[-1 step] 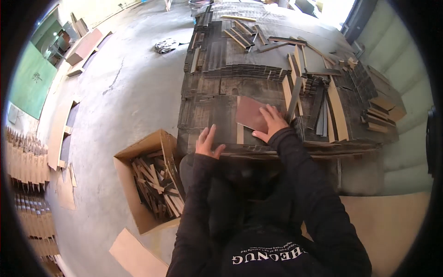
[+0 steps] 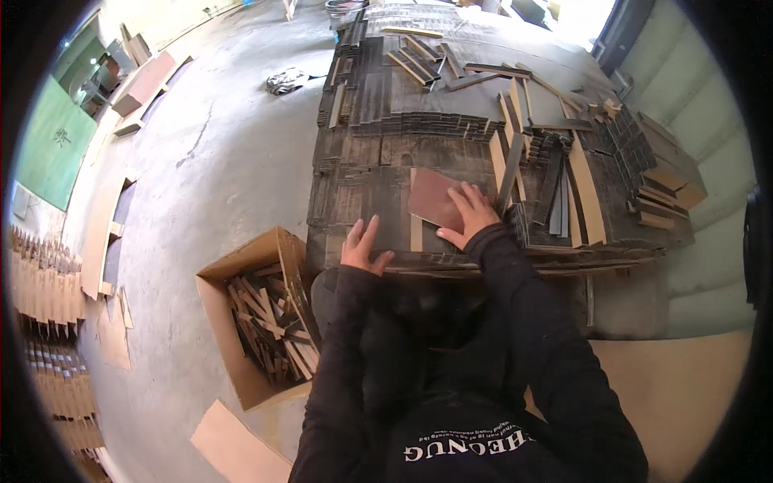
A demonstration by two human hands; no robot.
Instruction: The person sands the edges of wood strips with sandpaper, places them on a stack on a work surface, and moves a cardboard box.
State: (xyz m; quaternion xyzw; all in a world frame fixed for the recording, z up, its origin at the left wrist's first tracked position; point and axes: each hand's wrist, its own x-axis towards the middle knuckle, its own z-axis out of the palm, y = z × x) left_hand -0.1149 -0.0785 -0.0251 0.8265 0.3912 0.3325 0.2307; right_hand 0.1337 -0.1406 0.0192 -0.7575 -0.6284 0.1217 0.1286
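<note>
My right hand point(image 2: 473, 216) grips the right end of a reddish-brown rectangular sandpaper pad point(image 2: 431, 197), its fingers over the top and its thumb along the near edge. The pad lies slanted on dark flat strips point(image 2: 386, 193), across a pale strip point(image 2: 415, 234). To the left, near the front edge of the stack, my left hand point(image 2: 366, 245) is open with its fingers apart and nothing in it. It is over or resting on the dark strips; I cannot tell whether it touches them. The pad's underside is hidden.
Loose wood strips point(image 2: 509, 153) stand and lie right of my right hand; more pieces point(image 2: 415, 66) lie farther back. A cardboard box point(image 2: 211, 302) of offcuts stands on the floor at left. Flat board pieces lie at lower left point(image 2: 237, 443) and lower right point(image 2: 668, 386).
</note>
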